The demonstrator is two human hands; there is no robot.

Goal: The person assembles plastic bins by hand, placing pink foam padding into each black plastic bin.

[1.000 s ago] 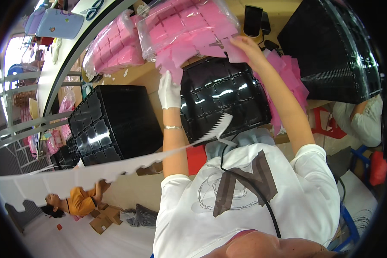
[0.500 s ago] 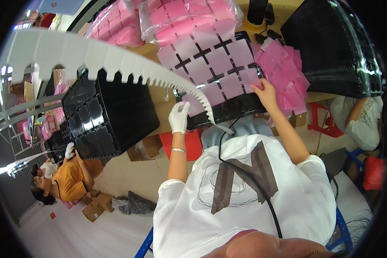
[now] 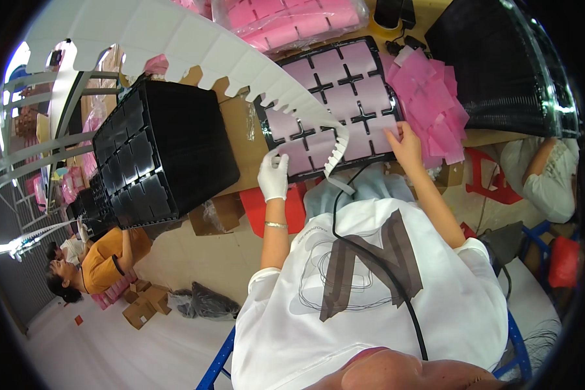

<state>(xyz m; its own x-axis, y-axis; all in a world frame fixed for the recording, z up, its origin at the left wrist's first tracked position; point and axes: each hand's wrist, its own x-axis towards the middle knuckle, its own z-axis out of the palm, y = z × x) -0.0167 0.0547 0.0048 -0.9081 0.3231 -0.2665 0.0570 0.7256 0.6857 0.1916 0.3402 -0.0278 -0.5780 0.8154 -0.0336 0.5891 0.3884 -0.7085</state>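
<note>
A thin pink sheet [image 3: 342, 101] with cross-shaped cutouts lies flat over a black tray [image 3: 267, 123], and the tray's dark dividers show through the cutouts. At the tray's near left corner is my left hand [image 3: 273, 177] in a white glove, its fingers curled and closed at the sheet's edge; the fingertips are partly hidden. My bare right hand [image 3: 406, 149] pinches the sheet's near right corner between thumb and fingers, over the tray's rim.
Loose pink sheets [image 3: 429, 104] lie heaped right of the tray. Bagged pink sheets [image 3: 292, 23] are behind it. Stacks of black trays stand left [image 3: 188, 143] and right [image 3: 500, 71]. A toothed white strip [image 3: 240, 65] crosses the view. Co-workers [image 3: 104, 263] sit at left.
The pink sheet has come down from being raised over the tray and now lies flat in it, exposing the tray's far rim. Both hands stay near the front corners.
</note>
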